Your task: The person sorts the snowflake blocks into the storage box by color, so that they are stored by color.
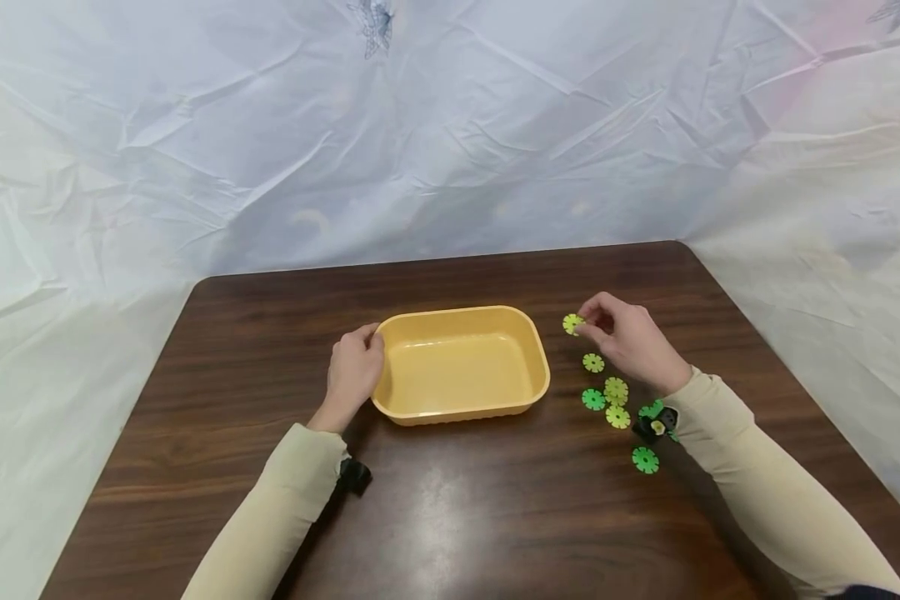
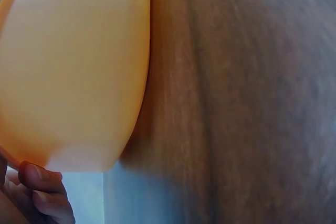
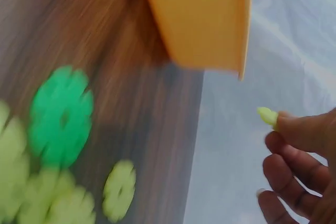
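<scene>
Yellow disc (image 1: 572, 324) is pinched between thumb and fingertip of the right hand (image 1: 630, 340), right of the tray (image 1: 463, 375). The left hand (image 1: 354, 371) grips the tray at its left rim. Loose green and yellow discs (image 1: 617, 417) lie on the table (image 1: 495, 508).

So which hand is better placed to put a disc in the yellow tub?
Probably the right hand: it pinches a yellow-green disc beside the tub, with other discs lying close by. The left hand grips the tub's opposite end, away from the discs.
</scene>
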The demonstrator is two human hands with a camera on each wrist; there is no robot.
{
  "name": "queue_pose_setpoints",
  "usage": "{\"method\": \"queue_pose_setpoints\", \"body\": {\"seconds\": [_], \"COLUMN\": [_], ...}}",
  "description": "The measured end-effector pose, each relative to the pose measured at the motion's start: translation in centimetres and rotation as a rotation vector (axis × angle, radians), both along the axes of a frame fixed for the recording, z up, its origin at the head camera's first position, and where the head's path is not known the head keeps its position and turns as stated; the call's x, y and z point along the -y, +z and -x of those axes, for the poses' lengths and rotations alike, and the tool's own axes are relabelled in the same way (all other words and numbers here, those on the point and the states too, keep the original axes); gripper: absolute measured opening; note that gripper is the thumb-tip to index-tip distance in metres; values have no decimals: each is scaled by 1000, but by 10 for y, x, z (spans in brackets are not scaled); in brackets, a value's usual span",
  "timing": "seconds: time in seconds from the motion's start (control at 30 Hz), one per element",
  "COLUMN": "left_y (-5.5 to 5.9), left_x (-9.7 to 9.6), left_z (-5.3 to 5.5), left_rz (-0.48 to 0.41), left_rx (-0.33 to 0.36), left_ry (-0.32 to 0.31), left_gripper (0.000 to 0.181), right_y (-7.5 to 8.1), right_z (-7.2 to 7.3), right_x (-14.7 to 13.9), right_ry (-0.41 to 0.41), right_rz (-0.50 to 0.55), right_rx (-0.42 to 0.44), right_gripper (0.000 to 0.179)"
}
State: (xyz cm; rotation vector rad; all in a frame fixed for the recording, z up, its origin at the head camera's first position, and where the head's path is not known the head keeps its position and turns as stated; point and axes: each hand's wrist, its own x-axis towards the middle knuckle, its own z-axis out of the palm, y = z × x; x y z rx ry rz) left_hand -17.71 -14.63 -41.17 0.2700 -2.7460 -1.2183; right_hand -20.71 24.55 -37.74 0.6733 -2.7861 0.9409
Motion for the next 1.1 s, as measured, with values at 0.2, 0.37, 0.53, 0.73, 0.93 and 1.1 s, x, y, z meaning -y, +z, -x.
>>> {"method": "queue_pose_setpoints", "body": {"seconds": [0.2,0.37,0.53,0.73,0.93,1.1], "left_y": [-2,-3,-2,-1,-5,-7], "left_x": [-7,-16,-24,-29,-30,-34], "left_z": [1,0,1,2,4,4], "left_rz": [-2,-17,-25,-19,1,8], "left_rx": [-15,-12,-5,-7,-17,-15], "left_ry": [-20,-33,-39,-38,-27,-45], "left_gripper": [39,38,37,37,38,39], "right_y": [8,12,12,7,-4,-12], "right_z": [2,2,1,-3,-4,-5], "right_x": [30,51,70,94,118,132], "right_ry": [79,171,217,357,495,518], "right_rz": [119,108,38,-137,-301,-347], "right_rx": [-60,-84,-12,85,36,71], "right_gripper": [10,14,22,39,40,43]}}
